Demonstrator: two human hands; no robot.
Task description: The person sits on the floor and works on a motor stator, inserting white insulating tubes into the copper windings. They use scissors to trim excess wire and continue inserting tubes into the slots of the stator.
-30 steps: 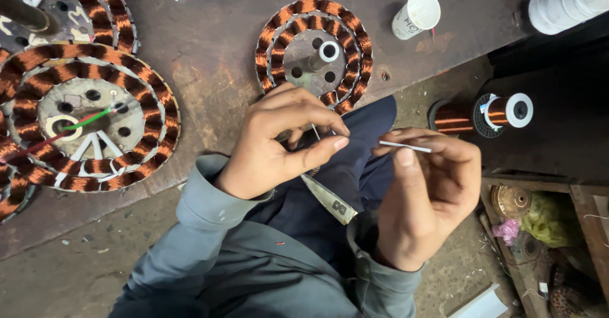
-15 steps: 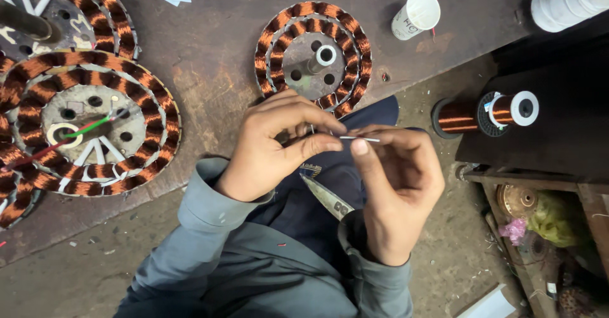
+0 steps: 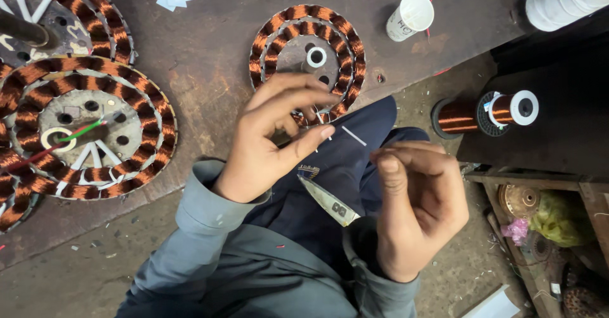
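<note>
Fingers of the left hand (image 3: 273, 143) curl with thumb and forefinger nearly pinched, holding nothing that can be made out, just beside a thin white sleeve (image 3: 354, 136) lying on the dark blue cloth (image 3: 342, 166) over the lap. The right hand (image 3: 415, 204) is bunched, fingertips pressed together — whether it grips anything cannot be told. Beyond the fingers, a copper-wound stator (image 3: 307, 55) lies on the brown desk (image 3: 203, 45), a small blade (image 3: 328, 201) rests on the cloth, and a copper wire spool (image 3: 485, 112) sits to the right.

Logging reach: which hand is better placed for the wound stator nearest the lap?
Probably left: the left hand overlaps the stator at its near rim; the right hand sits lower, fingers pinched.
</note>
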